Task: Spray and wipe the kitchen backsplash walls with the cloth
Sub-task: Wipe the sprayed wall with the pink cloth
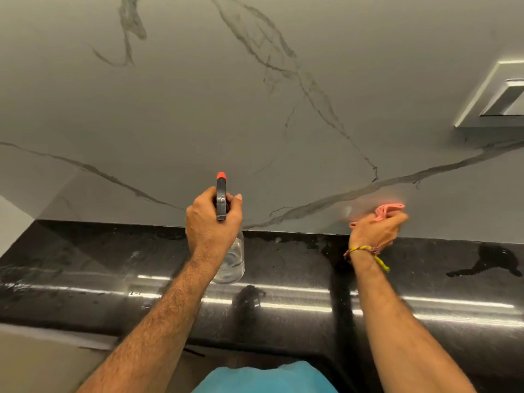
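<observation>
The left hand (212, 214) grips the spray bottle (226, 245) by its neck, with a finger at the trigger. The red tip of the bottle points at the backsplash wall (255, 123), just above the back edge of the worktop (141, 265). The right hand (377, 229) is curled round the pink cloth (388, 211), squeezing it. The cloth is up against the wall, low down near the back edge of the worktop and off to the right of the bottle. The cloth looks blurry, so it seems to be rubbing fast.

The step now looks like spraying one patch and wiping the next. To do it well, keep the red tip close to the wall but not touching it, and squirt a little at a time so the water does not run down in streams. Press the cloth flat on the wall and rub in long lines, going over each wet spot. Work along the wall bit by bit, so no patch is missed. Go gently near the white box (493, 95) on the wall at the right, so it does not get wet.

The bottle is see-through, and there seems to be clear liquid in it. I cannot tell how full it is. The black worktop shines, and there are wet marks near its back edge that may need a wipe too.
</observation>
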